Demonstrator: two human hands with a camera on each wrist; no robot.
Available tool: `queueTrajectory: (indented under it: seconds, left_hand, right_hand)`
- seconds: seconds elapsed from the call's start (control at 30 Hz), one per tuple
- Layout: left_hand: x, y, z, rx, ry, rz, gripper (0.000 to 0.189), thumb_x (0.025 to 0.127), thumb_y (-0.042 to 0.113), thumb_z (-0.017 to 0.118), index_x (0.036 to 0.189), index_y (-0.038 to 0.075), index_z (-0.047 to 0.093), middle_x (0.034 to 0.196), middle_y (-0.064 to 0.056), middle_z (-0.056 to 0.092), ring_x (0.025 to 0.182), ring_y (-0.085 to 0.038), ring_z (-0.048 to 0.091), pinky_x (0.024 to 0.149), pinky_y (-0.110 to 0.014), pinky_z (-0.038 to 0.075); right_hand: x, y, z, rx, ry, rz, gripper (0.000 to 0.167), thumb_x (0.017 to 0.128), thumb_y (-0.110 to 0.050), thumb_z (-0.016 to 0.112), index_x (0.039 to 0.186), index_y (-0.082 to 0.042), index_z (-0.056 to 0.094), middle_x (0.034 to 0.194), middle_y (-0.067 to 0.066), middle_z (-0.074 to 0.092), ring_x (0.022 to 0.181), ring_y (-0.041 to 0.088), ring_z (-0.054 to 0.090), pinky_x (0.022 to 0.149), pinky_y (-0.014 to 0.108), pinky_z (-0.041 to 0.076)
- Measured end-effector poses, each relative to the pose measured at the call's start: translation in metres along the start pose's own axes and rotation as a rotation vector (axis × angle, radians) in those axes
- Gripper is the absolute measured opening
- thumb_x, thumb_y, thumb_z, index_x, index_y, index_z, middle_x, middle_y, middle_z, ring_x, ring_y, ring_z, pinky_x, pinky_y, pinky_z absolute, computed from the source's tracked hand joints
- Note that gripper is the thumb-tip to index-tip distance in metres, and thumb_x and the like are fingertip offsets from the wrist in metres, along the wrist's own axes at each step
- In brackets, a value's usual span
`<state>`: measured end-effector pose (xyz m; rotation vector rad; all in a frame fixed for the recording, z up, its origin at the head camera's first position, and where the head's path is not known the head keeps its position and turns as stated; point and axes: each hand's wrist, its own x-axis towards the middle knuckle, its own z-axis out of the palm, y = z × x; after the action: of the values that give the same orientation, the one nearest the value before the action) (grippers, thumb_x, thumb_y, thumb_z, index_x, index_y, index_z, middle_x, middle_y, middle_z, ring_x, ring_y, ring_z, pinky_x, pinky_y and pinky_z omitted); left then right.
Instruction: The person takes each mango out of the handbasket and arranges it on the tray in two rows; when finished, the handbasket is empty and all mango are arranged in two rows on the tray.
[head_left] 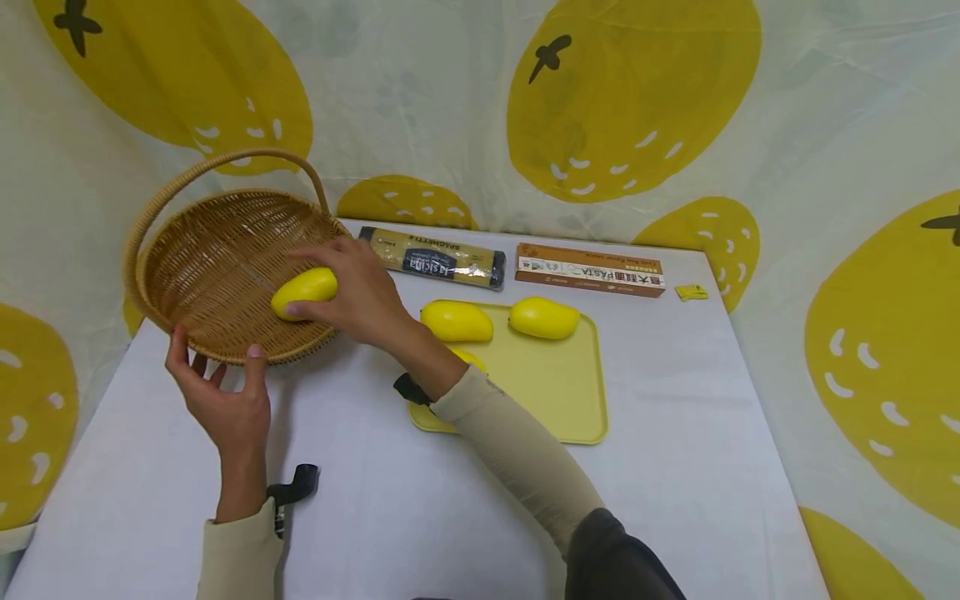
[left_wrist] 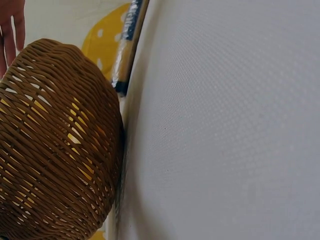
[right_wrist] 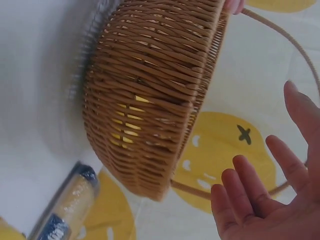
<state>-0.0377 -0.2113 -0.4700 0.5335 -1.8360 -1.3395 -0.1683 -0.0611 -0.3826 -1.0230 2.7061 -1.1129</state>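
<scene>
A brown wicker basket with an arched handle stands at the left of the table, its open top facing me. My left hand holds the near rim with thumb and fingers. Inside the basket lies a yellow mango, glimpsed through the weave in the right wrist view. Over the basket's right side is my right hand, thumb and fingers spread beside the mango; the right wrist view shows those fingers extended and holding nothing. Two mangoes rest on a yellow tray; another is partly hidden by my right arm.
Along the back of the white-covered table lie a spaghetti packet and a brown pasta box. A small yellow packet sits right of the box. Behind hangs a fruit-patterned cloth.
</scene>
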Motion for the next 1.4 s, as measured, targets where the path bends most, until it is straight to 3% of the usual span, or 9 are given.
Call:
queueTrajectory:
  seconds: [0.1,0.23,0.33,0.6,1.1,1.27,1.4]
  left_hand:
    - [-0.001,0.005,0.0,-0.004,0.002,-0.003,0.075,0.092,0.018,0.071,0.16,0.016,0.039,0.167,-0.003,0.04,0.149,-0.032,0.045,0.113,-0.031,0.041]
    - [-0.001,0.005,0.0,-0.002,0.003,-0.013,0.075,0.093,0.018,0.071,0.16,0.017,0.038,0.168,-0.002,0.039,0.149,-0.032,0.044,0.114,-0.031,0.041]
    - [-0.001,0.005,0.0,0.002,0.001,-0.013,0.075,0.093,0.019,0.071,0.16,0.017,0.038,0.168,-0.002,0.039,0.149,-0.032,0.044,0.114,-0.032,0.042]
    - [0.0,0.004,-0.001,-0.016,0.006,-0.019,0.076,0.092,0.018,0.072,0.16,0.016,0.038,0.168,-0.004,0.039,0.149,-0.033,0.045,0.113,-0.033,0.042]
    - [0.001,-0.002,0.002,-0.03,0.002,-0.025,0.077,0.092,0.016,0.071,0.161,0.016,0.037,0.168,-0.003,0.038,0.15,-0.033,0.043,0.119,-0.034,0.039]
    - [0.002,0.004,0.001,-0.022,-0.005,-0.005,0.076,0.092,0.019,0.071,0.161,0.014,0.037,0.169,-0.006,0.038,0.15,-0.034,0.043,0.114,-0.034,0.041]
    - [0.001,0.006,0.002,-0.029,-0.005,-0.025,0.076,0.092,0.018,0.071,0.161,0.013,0.037,0.169,-0.005,0.038,0.151,-0.034,0.042,0.115,-0.034,0.04]
  right_hand:
    - [0.011,-0.001,0.007,-0.023,-0.04,0.003,0.07,0.085,-0.052,0.086,0.149,-0.036,0.062,0.137,-0.004,0.062,0.127,0.012,0.051,0.091,0.022,0.046]
    - [0.025,0.0,0.014,-0.07,-0.103,-0.008,0.068,0.087,-0.053,0.084,0.15,-0.04,0.059,0.144,-0.007,0.061,0.135,0.013,0.049,0.104,0.025,0.044]
    - [0.034,0.001,0.017,-0.081,-0.151,-0.021,0.068,0.089,-0.052,0.083,0.15,-0.039,0.058,0.151,-0.009,0.059,0.141,0.013,0.049,0.113,0.027,0.04]
    - [0.055,0.006,0.024,-0.125,-0.232,-0.041,0.066,0.091,-0.047,0.082,0.151,-0.034,0.059,0.153,-0.012,0.061,0.143,0.011,0.05,0.12,0.023,0.032]
    - [0.084,0.016,0.037,-0.119,-0.384,-0.148,0.062,0.089,-0.03,0.087,0.146,-0.022,0.065,0.148,-0.011,0.065,0.144,0.009,0.053,0.118,0.017,0.035]
    - [0.093,0.015,0.043,-0.162,-0.431,-0.136,0.06,0.089,-0.027,0.087,0.144,-0.021,0.065,0.152,-0.009,0.061,0.146,0.01,0.05,0.121,0.018,0.032]
    - [0.097,0.016,0.049,-0.198,-0.462,-0.099,0.062,0.087,-0.026,0.089,0.143,-0.023,0.065,0.154,-0.01,0.058,0.146,0.009,0.048,0.123,0.019,0.03]
